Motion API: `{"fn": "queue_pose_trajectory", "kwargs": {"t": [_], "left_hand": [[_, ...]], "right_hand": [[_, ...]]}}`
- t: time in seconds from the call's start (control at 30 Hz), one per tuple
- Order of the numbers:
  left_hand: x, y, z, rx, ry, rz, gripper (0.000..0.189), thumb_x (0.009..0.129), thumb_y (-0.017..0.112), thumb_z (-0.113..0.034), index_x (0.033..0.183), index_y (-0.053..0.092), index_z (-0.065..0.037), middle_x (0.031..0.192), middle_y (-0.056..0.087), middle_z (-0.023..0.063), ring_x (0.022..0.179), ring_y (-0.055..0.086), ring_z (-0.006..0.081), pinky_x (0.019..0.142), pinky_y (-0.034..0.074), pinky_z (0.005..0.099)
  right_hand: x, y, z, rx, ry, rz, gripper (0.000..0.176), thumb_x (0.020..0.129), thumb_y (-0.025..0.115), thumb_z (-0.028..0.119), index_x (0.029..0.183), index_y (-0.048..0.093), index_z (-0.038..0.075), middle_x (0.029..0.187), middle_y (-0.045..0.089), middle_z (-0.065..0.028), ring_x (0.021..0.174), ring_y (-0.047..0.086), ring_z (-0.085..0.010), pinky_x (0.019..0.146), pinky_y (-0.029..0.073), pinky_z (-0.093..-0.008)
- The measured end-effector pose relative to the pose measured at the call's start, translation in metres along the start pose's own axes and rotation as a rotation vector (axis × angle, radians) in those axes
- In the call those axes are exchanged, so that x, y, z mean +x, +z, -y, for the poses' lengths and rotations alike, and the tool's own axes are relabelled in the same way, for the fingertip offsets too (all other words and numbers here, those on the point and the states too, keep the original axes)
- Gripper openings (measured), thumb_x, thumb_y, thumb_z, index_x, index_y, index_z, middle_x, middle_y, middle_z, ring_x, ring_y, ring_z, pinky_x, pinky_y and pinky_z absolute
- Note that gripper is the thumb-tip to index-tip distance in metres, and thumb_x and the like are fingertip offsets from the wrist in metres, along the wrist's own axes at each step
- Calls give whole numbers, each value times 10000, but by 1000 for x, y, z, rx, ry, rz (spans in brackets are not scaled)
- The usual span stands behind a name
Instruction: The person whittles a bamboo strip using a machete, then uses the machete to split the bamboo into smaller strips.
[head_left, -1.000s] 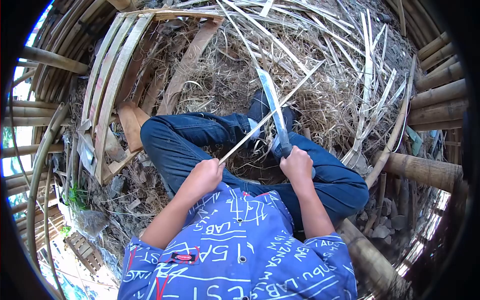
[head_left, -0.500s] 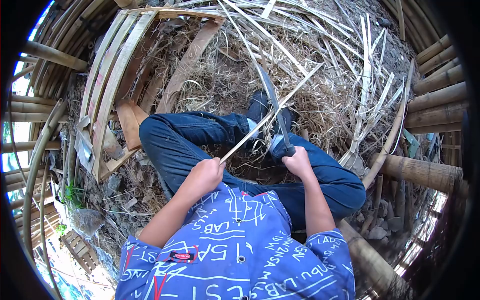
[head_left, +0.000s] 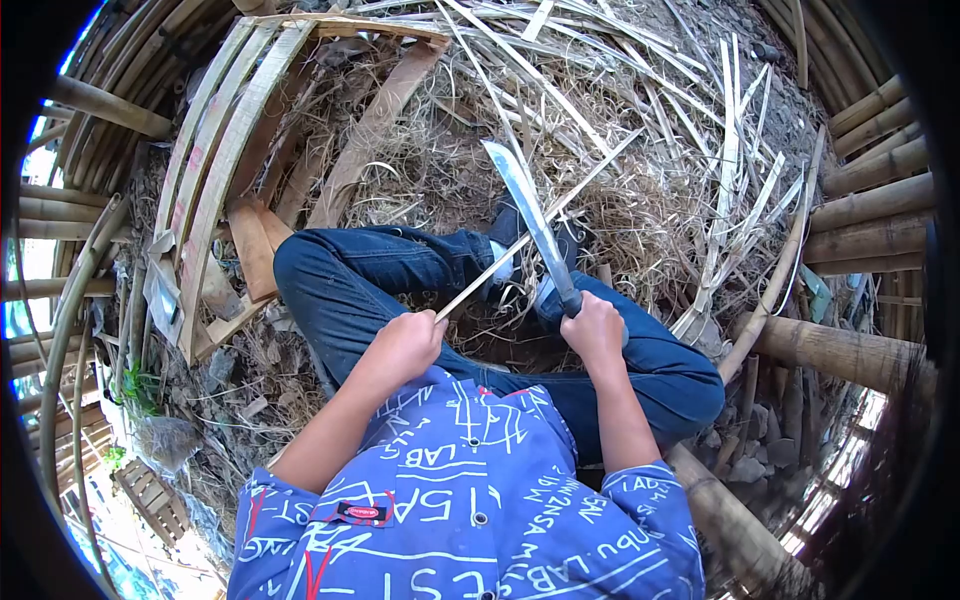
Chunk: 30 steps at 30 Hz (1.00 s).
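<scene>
My left hand (head_left: 404, 345) is closed around the near end of a thin bamboo strip (head_left: 588, 180), which slants up and to the right across my shins. Closed on the dark handle of a machete (head_left: 530, 205), my right hand (head_left: 595, 326) sits over my right knee. The long blade points away and to the left, its broad face bright with light. Blade and strip cross above my feet, the blade overlapping the strip in this view. Pale curled shavings (head_left: 515, 296) lie around my crossed feet.
Split bamboo strips (head_left: 730, 170) and shavings cover the ground ahead and to the right. A slatted wooden pallet (head_left: 235, 140) leans at the left. Bamboo poles (head_left: 870, 208) wall both sides, and a thick bamboo pole (head_left: 835, 350) lies by my right knee.
The machete blade has turned from edge-on to show its broad face, and its tip has swung left. The strip stays in my left hand at nearly the same slant.
</scene>
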<state>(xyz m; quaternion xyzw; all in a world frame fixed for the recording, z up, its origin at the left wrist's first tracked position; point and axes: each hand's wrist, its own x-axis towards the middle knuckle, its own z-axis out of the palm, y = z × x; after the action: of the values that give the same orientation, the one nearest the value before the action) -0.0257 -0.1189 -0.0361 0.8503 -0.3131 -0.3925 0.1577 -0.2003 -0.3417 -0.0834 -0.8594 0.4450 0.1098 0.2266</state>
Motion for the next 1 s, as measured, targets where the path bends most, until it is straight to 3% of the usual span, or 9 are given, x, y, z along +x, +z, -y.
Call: {"fn": "queue_pose_trajectory", "kwargs": {"t": [0.3,0.37,0.4,0.43,0.57,0.77,0.93,1.0], "left_hand": [[-3,0,1,13,16,25,338,965,484,-254,835,592,39,797,632,300,803,615,479,737,483,547],[-11,2,3,21,-14,53,330,963,487,-246,832,588,40,789,629,302,796,613,482,730,482,550],[-14,5,3,1,16,11,334,961,493,-242,823,582,49,780,612,312,798,600,489,724,471,545],[-15,3,4,-14,50,-37,338,959,499,-237,813,576,58,771,596,321,799,586,497,719,460,541],[-8,-9,12,-32,26,-30,322,955,506,-233,817,571,51,777,598,308,803,584,494,706,454,540],[-11,-5,21,-11,7,-4,331,962,507,-239,809,570,48,774,598,308,797,588,487,697,452,538],[-8,0,7,-2,28,-33,328,959,502,-234,810,571,49,770,620,307,766,606,488,711,472,556],[-5,5,7,-2,15,-23,334,961,505,-237,809,564,55,774,612,310,778,598,490,707,462,550]], "right_hand": [[8,-1,-4,-139,-258,24,268,660,683,235,873,670,73,781,681,-207,790,673,-402,749,538,-504],[51,7,-42,-238,-123,-78,215,708,644,206,869,694,71,830,698,-184,804,676,-396,763,538,-496],[64,-9,-49,-136,-47,-68,164,718,624,174,815,697,63,834,694,-198,814,675,-391,765,539,-488],[72,-12,-49,-169,-47,-78,145,720,606,156,775,693,55,826,688,-210,821,674,-387,764,540,-483],[64,-9,-31,-230,-110,-48,217,691,663,182,848,680,33,851,688,-229,816,681,-391,772,545,-489],[33,-2,-13,-61,-72,31,280,705,708,263,838,654,22,813,681,-232,810,670,-411,750,534,-498],[32,7,-13,127,-46,12,248,711,677,219,801,655,-11,824,673,-263,817,647,-442,751,527,-492],[35,9,-15,361,-32,167,222,710,652,176,794,634,-28,762,674,-239,745,666,-396,720,537,-445]]}}
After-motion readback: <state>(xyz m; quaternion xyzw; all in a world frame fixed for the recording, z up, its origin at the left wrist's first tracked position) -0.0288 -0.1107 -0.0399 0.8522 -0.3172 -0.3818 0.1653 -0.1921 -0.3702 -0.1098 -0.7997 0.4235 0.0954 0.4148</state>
